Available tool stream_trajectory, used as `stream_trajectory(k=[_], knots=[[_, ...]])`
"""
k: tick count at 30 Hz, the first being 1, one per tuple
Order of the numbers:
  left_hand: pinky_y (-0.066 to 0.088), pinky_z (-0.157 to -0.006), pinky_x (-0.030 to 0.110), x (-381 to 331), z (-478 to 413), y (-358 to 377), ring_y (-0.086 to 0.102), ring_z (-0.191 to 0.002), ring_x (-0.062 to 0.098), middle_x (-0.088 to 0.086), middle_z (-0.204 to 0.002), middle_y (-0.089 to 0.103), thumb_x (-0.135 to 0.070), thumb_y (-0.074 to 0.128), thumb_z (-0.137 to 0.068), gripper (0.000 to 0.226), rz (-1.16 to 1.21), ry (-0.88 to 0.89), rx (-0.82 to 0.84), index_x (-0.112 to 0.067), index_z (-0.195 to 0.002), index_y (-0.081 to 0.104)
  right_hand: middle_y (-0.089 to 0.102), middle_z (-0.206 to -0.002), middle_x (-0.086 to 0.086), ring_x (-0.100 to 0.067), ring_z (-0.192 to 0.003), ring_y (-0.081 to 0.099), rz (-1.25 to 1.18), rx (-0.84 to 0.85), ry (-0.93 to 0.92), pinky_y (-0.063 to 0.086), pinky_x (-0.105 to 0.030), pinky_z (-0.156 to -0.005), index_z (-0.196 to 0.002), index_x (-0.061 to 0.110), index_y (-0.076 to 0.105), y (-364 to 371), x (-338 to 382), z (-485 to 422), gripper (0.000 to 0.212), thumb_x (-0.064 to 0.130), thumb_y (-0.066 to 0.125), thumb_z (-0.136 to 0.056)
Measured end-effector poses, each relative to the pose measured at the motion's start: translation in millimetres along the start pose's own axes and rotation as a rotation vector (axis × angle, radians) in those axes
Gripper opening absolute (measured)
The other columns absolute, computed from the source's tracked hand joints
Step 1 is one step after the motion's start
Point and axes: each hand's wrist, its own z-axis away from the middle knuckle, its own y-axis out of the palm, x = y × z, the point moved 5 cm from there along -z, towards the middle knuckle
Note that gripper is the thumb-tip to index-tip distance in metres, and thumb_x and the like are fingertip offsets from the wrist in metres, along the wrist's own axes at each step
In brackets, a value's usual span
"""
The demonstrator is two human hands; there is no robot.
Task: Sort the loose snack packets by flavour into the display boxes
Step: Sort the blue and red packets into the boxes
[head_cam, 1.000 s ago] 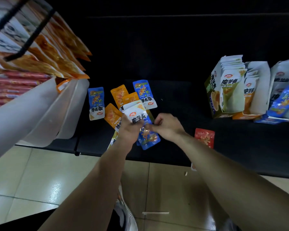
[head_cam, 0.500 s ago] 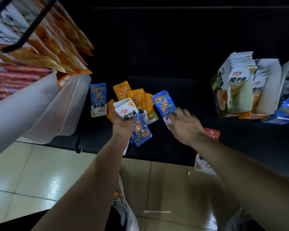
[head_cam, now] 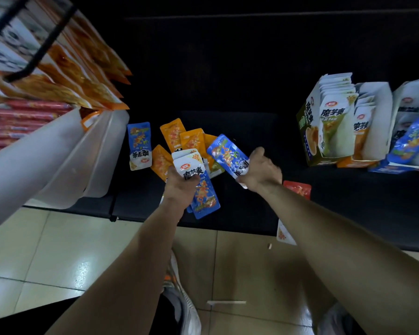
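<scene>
My left hand (head_cam: pixel 180 187) grips a stack of blue snack packets (head_cam: pixel 200 184) above the black shelf's front. My right hand (head_cam: pixel 261 172) pinches a single blue packet (head_cam: pixel 228 154) by its white end, lifted just right of the stack. Behind them lie several orange packets (head_cam: pixel 177 134) and one more blue packet (head_cam: pixel 139 145) on the shelf. A red packet (head_cam: pixel 298 188) lies beside my right wrist. Three display boxes stand at the right: a green one (head_cam: pixel 310 122), an orange one (head_cam: pixel 363 131) and a blue one (head_cam: pixel 411 139), each with packets in it.
White plastic bins (head_cam: pixel 65 160) with red sausage sticks and orange bags jut out at the left. The black shelf (head_cam: pixel 252 209) ends at a front edge over the tiled floor. A white-edged packet (head_cam: pixel 284 234) hangs over that edge under my right forearm.
My right hand has closed on the loose blue packet and raised it off the shelf. The left hand keeps its stack, barely shifted.
</scene>
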Motion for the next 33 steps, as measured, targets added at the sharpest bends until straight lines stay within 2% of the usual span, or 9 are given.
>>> stream_trajectory(k=[3, 7, 12, 15, 17, 22, 28, 30, 33], knots=[[0.048, -0.063, 0.027, -8.8, 5.3, -2.4, 0.065, -0.093, 0.02, 0.004, -0.108, 0.069, -0.015, 0.072, -0.087, 0.037, 0.004, 0.017, 0.019, -0.011, -0.121, 0.057, 0.064, -0.101, -0.008, -0.027, -0.081, 0.06, -0.016, -0.015, -0.101, 0.044, -0.034, -0.067, -0.115, 0.018, 0.043, -19.2, -10.2, 12.1, 0.046, 0.026, 0.076, -0.084], [0.044, -0.074, 0.027, -36.8, 18.9, -5.4, 0.061, -0.094, 0.015, -0.001, -0.104, 0.065, -0.014, 0.068, -0.092, 0.026, -0.029, 0.111, 0.056, -0.014, -0.117, 0.059, 0.064, -0.105, -0.003, -0.028, -0.095, 0.061, -0.02, -0.044, -0.288, 0.047, -0.036, -0.074, -0.11, 0.023, 0.061, -67.8, -18.2, 38.7, 0.019, 0.02, 0.065, -0.092], [0.045, -0.064, 0.021, -93.1, 58.5, -12.0, 0.064, -0.091, 0.012, -0.007, -0.101, 0.066, -0.024, 0.067, -0.094, 0.03, -0.133, 0.25, 0.21, -0.017, -0.122, 0.059, 0.062, -0.099, 0.004, -0.021, -0.095, 0.061, -0.036, 0.072, -0.382, 0.049, -0.035, -0.077, -0.098, 0.025, 0.067, -150.4, -8.4, 84.4, 0.004, 0.026, 0.065, -0.095], [0.049, -0.078, 0.028, -133.2, 104.4, -10.0, 0.062, -0.099, 0.014, -0.006, -0.11, 0.065, -0.03, 0.067, -0.094, 0.032, -0.251, 0.33, 0.346, -0.021, -0.123, 0.057, 0.064, -0.088, 0.013, -0.009, -0.084, 0.062, -0.02, 0.2, -0.411, 0.045, -0.024, -0.065, -0.085, 0.033, 0.061, -201.8, 5.1, 128.3, 0.012, 0.031, 0.069, -0.094], [0.053, -0.091, 0.035, -153.9, 143.0, -3.2, 0.064, -0.104, 0.014, -0.007, -0.115, 0.067, -0.032, 0.068, -0.093, 0.035, -0.283, 0.388, 0.452, -0.025, -0.126, 0.058, 0.07, -0.092, 0.009, -0.008, -0.08, 0.065, -0.079, 0.228, -0.414, 0.054, -0.03, -0.069, -0.093, 0.028, 0.067, -229.2, 7.2, 161.1, 0.007, 0.033, 0.071, -0.092], [0.057, -0.09, 0.045, -181.8, 245.6, 19.0, 0.069, -0.108, 0.023, 0.005, -0.119, 0.071, -0.026, 0.049, -0.104, 0.029, 0.039, 0.364, 0.728, -0.023, -0.132, 0.055, 0.073, -0.085, -0.002, -0.005, -0.061, 0.063, -0.315, 0.013, -0.346, 0.053, -0.033, -0.062, -0.092, 0.015, 0.07, -274.2, -16.2, 227.6, 0.02, 0.03, 0.08, -0.084], [0.054, -0.096, 0.05, -197.7, 311.9, 43.1, 0.071, -0.103, 0.023, 0.004, -0.11, 0.074, -0.039, 0.049, -0.103, 0.023, 0.127, 0.377, 0.704, -0.026, -0.119, 0.059, 0.069, -0.069, -0.002, -0.009, -0.058, 0.065, -0.62, -0.195, -0.235, 0.054, -0.034, -0.056, -0.083, 0.008, 0.067, -287.8, -67.0, 273.3, 0.027, 0.025, 0.087, -0.077], [0.055, -0.095, 0.05, -200.4, 324.7, 52.5, 0.071, -0.103, 0.022, 0.003, -0.113, 0.073, -0.033, 0.064, -0.096, 0.029, 0.066, 0.397, 0.738, -0.025, -0.123, 0.057, 0.068, -0.067, -0.007, -0.01, -0.055, 0.064, -0.706, -0.217, -0.204, 0.053, -0.029, -0.054, -0.086, 0.0, 0.065, -287.3, -79.4, 280.2, 0.034, 0.025, 0.087, -0.077], [0.056, -0.093, 0.045, -201.0, 333.1, 70.0, 0.071, -0.104, 0.018, 0.001, -0.114, 0.072, -0.015, 0.069, -0.092, 0.043, 0.02, 0.423, 0.764, -0.027, -0.129, 0.051, 0.067, -0.071, -0.008, -0.016, -0.06, 0.065, -0.721, -0.244, -0.157, 0.058, -0.039, -0.064, -0.088, 0.005, 0.061, -291.8, -85.9, 278.3, 0.042, 0.035, 0.087, -0.076]])
